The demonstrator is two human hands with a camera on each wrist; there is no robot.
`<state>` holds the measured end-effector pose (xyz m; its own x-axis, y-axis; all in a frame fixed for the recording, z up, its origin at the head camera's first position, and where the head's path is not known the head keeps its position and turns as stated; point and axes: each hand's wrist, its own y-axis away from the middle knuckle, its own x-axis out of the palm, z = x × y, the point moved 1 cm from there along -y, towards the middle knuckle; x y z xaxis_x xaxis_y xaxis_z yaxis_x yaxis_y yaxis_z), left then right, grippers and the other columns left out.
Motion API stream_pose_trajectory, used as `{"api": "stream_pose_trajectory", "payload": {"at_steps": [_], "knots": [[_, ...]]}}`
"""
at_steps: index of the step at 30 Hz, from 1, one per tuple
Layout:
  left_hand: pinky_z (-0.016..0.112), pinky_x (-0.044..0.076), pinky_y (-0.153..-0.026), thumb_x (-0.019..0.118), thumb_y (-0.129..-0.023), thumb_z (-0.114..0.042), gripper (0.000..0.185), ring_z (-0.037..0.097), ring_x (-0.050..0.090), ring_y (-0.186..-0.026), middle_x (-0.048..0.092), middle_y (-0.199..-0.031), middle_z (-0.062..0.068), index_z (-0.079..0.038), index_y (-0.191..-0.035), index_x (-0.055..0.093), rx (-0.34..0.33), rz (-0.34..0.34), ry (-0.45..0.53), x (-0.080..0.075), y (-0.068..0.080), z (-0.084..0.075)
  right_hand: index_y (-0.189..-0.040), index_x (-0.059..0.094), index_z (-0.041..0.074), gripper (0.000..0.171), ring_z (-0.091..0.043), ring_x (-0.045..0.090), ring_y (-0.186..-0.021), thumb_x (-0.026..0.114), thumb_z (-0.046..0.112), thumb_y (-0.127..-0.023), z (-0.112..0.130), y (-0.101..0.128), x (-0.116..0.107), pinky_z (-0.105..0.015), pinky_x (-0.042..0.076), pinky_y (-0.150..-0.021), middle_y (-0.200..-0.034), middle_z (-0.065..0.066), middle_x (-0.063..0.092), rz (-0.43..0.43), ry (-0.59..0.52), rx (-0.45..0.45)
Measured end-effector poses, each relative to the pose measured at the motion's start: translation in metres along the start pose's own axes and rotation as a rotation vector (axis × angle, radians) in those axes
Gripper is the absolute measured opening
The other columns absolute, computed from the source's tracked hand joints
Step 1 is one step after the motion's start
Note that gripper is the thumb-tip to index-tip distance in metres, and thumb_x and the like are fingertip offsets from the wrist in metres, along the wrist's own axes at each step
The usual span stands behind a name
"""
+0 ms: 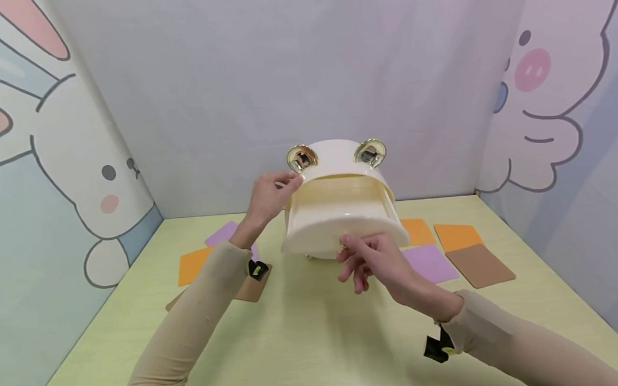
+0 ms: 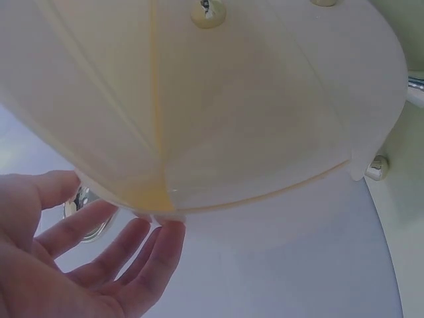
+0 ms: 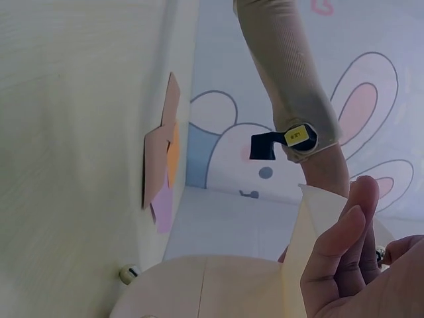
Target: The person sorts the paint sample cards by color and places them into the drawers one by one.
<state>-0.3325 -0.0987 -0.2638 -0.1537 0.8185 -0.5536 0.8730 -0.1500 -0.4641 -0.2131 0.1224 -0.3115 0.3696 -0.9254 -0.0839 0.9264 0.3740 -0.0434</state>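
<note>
A cream plastic box (image 1: 335,156) with two gold ring-shaped ears (image 1: 301,158) stands at the middle back of the pale green table (image 1: 317,344). Its curved drawer (image 1: 336,220) is out toward me. My left hand (image 1: 287,182) rests straight fingers on the box's upper left edge, just below the left ear. In the left wrist view those fingertips (image 2: 162,232) touch the box's rim (image 2: 252,199). My right hand (image 1: 345,243) pinches a small gold knob (image 1: 341,245) on the drawer front, its other fingers hanging loose. The right wrist view shows my right fingers (image 3: 344,252) against the box (image 3: 212,285).
Flat coloured sheets lie on either side of the box: orange (image 1: 194,264), purple (image 1: 222,232) and brown (image 1: 253,286) on the left, orange (image 1: 457,236), purple (image 1: 430,262) and brown (image 1: 480,264) on the right. Cartoon wall panels (image 1: 49,148) close in three sides. The box stands on small gold feet (image 2: 377,167).
</note>
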Motion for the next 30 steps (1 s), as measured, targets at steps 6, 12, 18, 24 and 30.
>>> {"api": "stream_pose_trajectory", "payload": {"at_steps": [6, 12, 18, 24, 30], "knots": [[0.033, 0.055, -0.068, 0.061, -0.094, -0.034, 0.031, 0.028, 0.066, -0.087, 0.071, -0.102, 0.013, -0.010, -0.109, 0.072, -0.017, 0.007, 0.005, -0.001, 0.001, 0.000, -0.091, 0.063, -0.008, 0.047, -0.014, 0.058, -0.042, 0.051, 0.036, -0.099, -0.002, 0.004, 0.003, -0.027, 0.046, -0.043, -0.062, -0.003, 0.070, 0.004, 0.000, 0.002], [0.029, 0.054, -0.065, 0.060, -0.094, -0.034, 0.031, 0.028, 0.066, -0.087, 0.070, -0.103, 0.014, -0.009, -0.110, 0.072, -0.024, 0.013, 0.012, -0.004, 0.001, 0.000, -0.092, 0.063, -0.009, 0.046, -0.014, 0.058, -0.043, 0.051, 0.035, -0.100, -0.002, 0.006, 0.005, -0.026, 0.046, -0.043, -0.062, -0.003, 0.069, 0.012, -0.002, 0.002], [0.030, 0.053, -0.065, 0.061, -0.094, -0.032, 0.029, 0.028, 0.066, -0.086, 0.070, -0.101, 0.014, -0.009, -0.108, 0.072, -0.012, 0.009, 0.018, -0.007, 0.003, -0.002, -0.091, 0.063, -0.008, 0.045, -0.014, 0.058, -0.043, 0.052, 0.035, -0.099, -0.001, 0.008, 0.005, -0.026, 0.046, -0.043, -0.062, -0.003, 0.069, 0.015, -0.006, 0.011], [0.031, 0.054, -0.066, 0.060, -0.094, -0.032, 0.030, 0.028, 0.066, -0.084, 0.071, -0.101, 0.014, -0.009, -0.109, 0.072, -0.008, 0.008, 0.010, -0.008, 0.004, -0.002, -0.089, 0.063, -0.008, 0.048, -0.016, 0.059, -0.044, 0.055, 0.039, -0.097, -0.001, 0.014, 0.003, -0.028, 0.048, -0.044, -0.063, -0.006, 0.070, 0.007, 0.036, 0.047], [0.033, 0.054, -0.069, 0.061, -0.094, -0.032, 0.030, 0.027, 0.066, -0.086, 0.071, -0.103, 0.013, -0.009, -0.109, 0.072, 0.000, 0.003, 0.000, -0.007, 0.005, -0.003, -0.087, 0.067, -0.006, 0.039, -0.022, 0.061, -0.044, 0.056, 0.031, -0.097, 0.013, 0.034, -0.012, -0.033, 0.054, -0.053, -0.062, -0.005, 0.070, -0.071, 0.153, -0.077]]}}
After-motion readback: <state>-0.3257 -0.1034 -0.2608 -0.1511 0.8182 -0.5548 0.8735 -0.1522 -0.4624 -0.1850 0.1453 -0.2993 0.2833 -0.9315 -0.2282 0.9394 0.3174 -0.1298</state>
